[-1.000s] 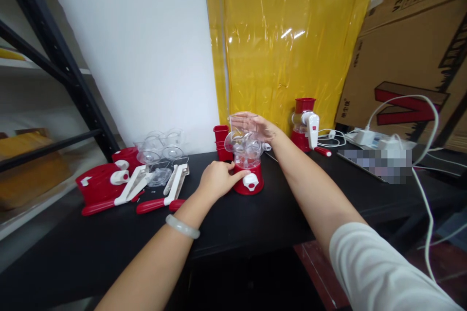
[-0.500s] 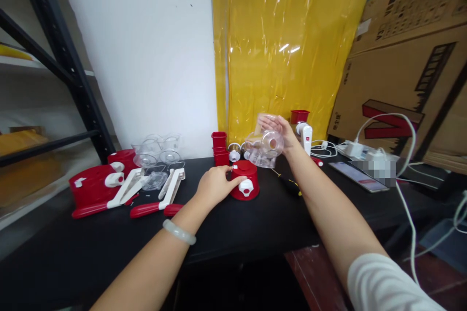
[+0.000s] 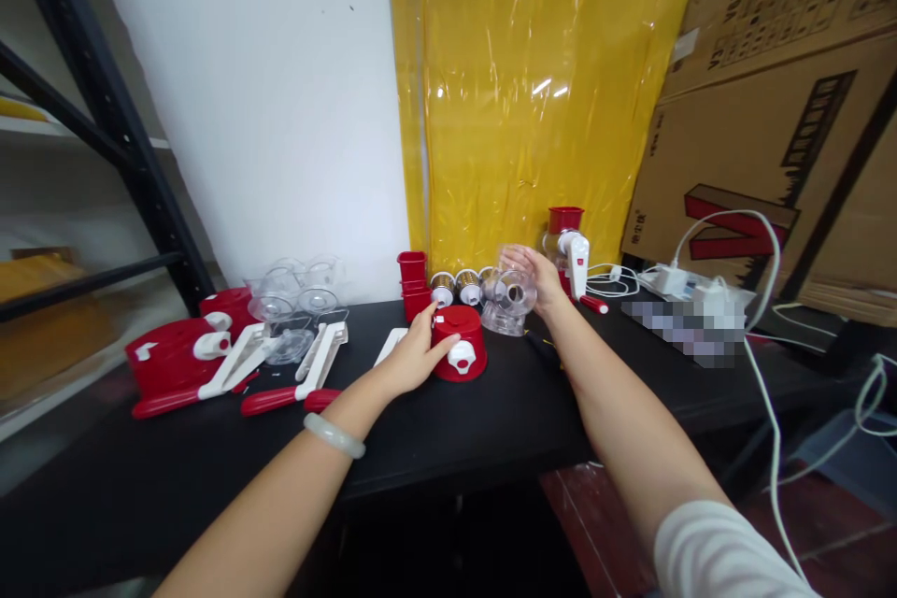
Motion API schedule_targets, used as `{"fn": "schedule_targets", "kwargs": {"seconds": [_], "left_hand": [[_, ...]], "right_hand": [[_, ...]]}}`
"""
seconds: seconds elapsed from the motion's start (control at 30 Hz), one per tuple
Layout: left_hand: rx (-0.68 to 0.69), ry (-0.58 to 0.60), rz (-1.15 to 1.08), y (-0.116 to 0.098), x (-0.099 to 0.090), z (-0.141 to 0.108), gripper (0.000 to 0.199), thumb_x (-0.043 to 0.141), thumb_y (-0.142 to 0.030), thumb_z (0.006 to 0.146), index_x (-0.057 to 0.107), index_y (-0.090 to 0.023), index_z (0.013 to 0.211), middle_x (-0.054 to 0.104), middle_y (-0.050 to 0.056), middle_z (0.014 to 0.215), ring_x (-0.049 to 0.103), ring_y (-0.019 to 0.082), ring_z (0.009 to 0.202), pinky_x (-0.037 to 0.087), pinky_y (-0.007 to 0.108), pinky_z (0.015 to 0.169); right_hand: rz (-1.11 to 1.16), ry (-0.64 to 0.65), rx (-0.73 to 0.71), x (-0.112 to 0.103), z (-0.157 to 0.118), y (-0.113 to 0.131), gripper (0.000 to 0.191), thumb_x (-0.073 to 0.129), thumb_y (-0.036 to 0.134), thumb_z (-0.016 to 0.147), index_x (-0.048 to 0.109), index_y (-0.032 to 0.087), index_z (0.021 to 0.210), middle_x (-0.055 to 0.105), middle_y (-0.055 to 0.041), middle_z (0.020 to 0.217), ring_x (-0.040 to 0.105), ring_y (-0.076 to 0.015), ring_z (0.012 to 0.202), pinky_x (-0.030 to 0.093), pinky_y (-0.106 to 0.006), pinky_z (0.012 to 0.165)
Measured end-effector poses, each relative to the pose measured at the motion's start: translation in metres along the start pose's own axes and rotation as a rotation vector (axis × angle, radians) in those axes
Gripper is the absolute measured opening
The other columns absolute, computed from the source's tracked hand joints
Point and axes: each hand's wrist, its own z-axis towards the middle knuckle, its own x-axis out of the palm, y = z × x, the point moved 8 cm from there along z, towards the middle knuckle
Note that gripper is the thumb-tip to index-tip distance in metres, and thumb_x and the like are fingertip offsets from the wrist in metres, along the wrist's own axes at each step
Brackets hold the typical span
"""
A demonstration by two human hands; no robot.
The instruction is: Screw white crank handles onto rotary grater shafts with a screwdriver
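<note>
My left hand (image 3: 413, 357) grips a red round base (image 3: 459, 329) standing on the black table, its thumb by the white knob (image 3: 462, 357) at the front. The fingers rest along the base's left side. Just right of the base, my right hand (image 3: 541, 280) is closed around the upper part of a clear plastic grater housing (image 3: 503, 316). This housing sits low, at the tabletop, with its round opening facing me. Behind the base lie several metal grating drums with white ends (image 3: 468, 286). Red hoppers (image 3: 412, 278) are stacked to their left.
At left are more red bases (image 3: 168, 355), clear housings (image 3: 280, 299) and white crank handles with red grips (image 3: 319, 364). An assembled rotary grater (image 3: 571, 248) stands at the back right. A screwdriver (image 3: 543, 348), power strip with cables (image 3: 701, 294) and cardboard box (image 3: 757, 131) are also right.
My right hand has lowered the clear housing down beside the red base. The left hand keeps its hold on the base. The view has shifted slightly to the right.
</note>
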Motion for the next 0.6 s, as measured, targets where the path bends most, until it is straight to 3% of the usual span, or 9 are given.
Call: {"fn": "schedule_targets", "kwargs": {"seconds": [0.2, 0.3, 0.37, 0.5, 0.6], "left_hand": [[-0.024, 0.027, -0.061, -0.002, 0.003, -0.002, 0.089, 0.061, -0.058, 0.083, 0.023, -0.016, 0.153, 0.031, 0.021, 0.157, 0.033, 0.031, 0.146, 0.026, 0.048, 0.12], [0.029, 0.104, -0.048, -0.013, 0.009, -0.004, 0.127, 0.085, -0.056, 0.056, 0.016, -0.022, 0.156, 0.024, 0.02, 0.159, 0.025, 0.037, 0.148, 0.023, 0.054, 0.12], [0.064, 0.126, -0.006, -0.018, 0.012, -0.005, 0.144, 0.092, -0.053, 0.039, 0.014, -0.024, 0.156, 0.021, 0.021, 0.159, 0.022, 0.04, 0.149, 0.022, 0.056, 0.12], [0.045, 0.062, 0.034, -0.014, 0.011, -0.007, 0.128, 0.086, -0.055, 0.055, 0.014, -0.023, 0.156, 0.03, 0.021, 0.153, 0.034, 0.036, 0.144, 0.028, 0.053, 0.118], [0.053, 0.027, 0.037, -0.012, 0.01, -0.008, 0.121, 0.085, -0.051, 0.057, 0.018, -0.023, 0.154, 0.035, 0.019, 0.149, 0.038, 0.035, 0.141, 0.032, 0.054, 0.116]], "right_hand": [[0.044, -0.004, 0.093, -0.004, 0.001, -0.024, 0.042, 0.08, 0.051, 0.062, 0.064, 0.021, 0.087, 0.077, -0.0092, 0.092, 0.073, -0.0288, 0.098, 0.059, -0.043, 0.086], [0.056, 0.019, 0.137, -0.002, 0.0, -0.029, 0.039, 0.082, 0.046, 0.063, 0.065, 0.02, 0.087, 0.078, -0.0083, 0.09, 0.074, -0.0277, 0.093, 0.061, -0.039, 0.08], [0.062, 0.033, 0.158, 0.0, -0.002, -0.031, 0.037, 0.082, 0.044, 0.064, 0.065, 0.02, 0.087, 0.078, -0.0072, 0.087, 0.075, -0.0251, 0.089, 0.061, -0.035, 0.077], [0.051, 0.094, 0.159, 0.007, -0.006, -0.032, 0.039, 0.085, 0.039, 0.062, 0.066, 0.019, 0.09, 0.078, -0.0058, 0.086, 0.075, -0.0189, 0.082, 0.059, -0.027, 0.072], [0.027, 0.15, 0.132, 0.011, -0.007, -0.031, 0.047, 0.087, 0.039, 0.061, 0.065, 0.02, 0.098, 0.077, -0.0055, 0.086, 0.075, -0.0174, 0.08, 0.058, -0.026, 0.073]]}}
